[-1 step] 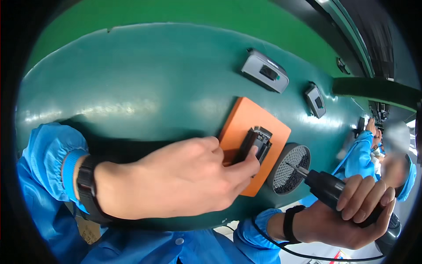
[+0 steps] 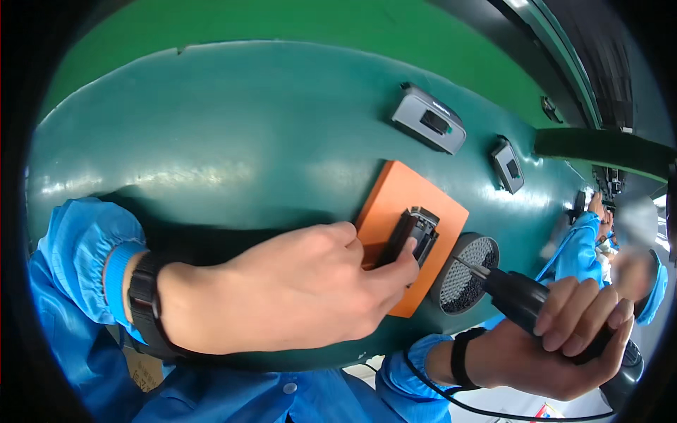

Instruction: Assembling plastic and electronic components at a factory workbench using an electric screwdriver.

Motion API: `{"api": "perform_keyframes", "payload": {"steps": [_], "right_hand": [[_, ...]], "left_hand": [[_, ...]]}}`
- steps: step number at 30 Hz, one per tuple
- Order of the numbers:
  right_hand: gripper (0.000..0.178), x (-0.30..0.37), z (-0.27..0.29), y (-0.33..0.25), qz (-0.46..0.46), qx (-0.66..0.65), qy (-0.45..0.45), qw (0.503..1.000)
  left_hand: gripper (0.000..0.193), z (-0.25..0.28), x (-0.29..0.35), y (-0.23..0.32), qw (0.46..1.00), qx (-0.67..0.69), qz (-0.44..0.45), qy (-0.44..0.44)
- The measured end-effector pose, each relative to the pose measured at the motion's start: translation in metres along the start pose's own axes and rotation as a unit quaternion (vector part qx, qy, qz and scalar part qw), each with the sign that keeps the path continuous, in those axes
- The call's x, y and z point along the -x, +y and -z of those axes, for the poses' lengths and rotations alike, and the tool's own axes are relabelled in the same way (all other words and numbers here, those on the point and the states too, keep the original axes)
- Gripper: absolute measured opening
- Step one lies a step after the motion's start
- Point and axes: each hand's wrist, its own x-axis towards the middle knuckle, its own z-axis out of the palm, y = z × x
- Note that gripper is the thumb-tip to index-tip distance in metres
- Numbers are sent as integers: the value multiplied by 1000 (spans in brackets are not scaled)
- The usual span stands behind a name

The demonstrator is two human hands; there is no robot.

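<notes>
My left hand (image 2: 303, 285) is closed on a small black device housing (image 2: 423, 224), pinching it between thumb and fingers. The housing lies on an orange block (image 2: 443, 211), its open inner side facing up; my fingers hide its lower part. My right hand (image 2: 543, 345) wraps round the black body of an electric screwdriver (image 2: 513, 295). The thin metal bit points left, over the upper part of a round grey dish (image 2: 495, 247). Small dark pieces, probably screws, lie in the dish beside a light, dotted area. I cannot tell whether the bit carries a screw.
Two grey devices with dark windows, a larger one (image 2: 427, 120) and a smaller one (image 2: 508, 166), rest on the green table (image 2: 211, 127). At far right a co-worker in a blue sleeve (image 2: 580, 243) handles something dark. The screwdriver's cable (image 2: 493, 409) runs below my right wrist.
The screwdriver bit has shifted slightly left, towards the orange block. The table and things on it sit a little lower in view. Both hands keep their grip.
</notes>
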Motion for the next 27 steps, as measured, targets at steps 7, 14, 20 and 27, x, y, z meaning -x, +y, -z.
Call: {"api": "perform_keyframes", "payload": {"steps": [7, 14, 20, 27], "right_hand": [[16, 12, -28, 27, -17, -6, -30, 999], [16, 14, -27, 36, -41, -20, -50, 998], [17, 13, -28, 35, -46, -9, -57, 997], [18, 17, -29, 35, -44, -4, -49, 998]], "left_hand": [[27, 4, -2, -3, 999, 32, -7, -33], [27, 2, -1, -4, 999, 30, -6, -38], [25, 5, -3, -2, 998, 39, -5, -56], [24, 1, -2, -1, 998, 45, -2, -47]]}}
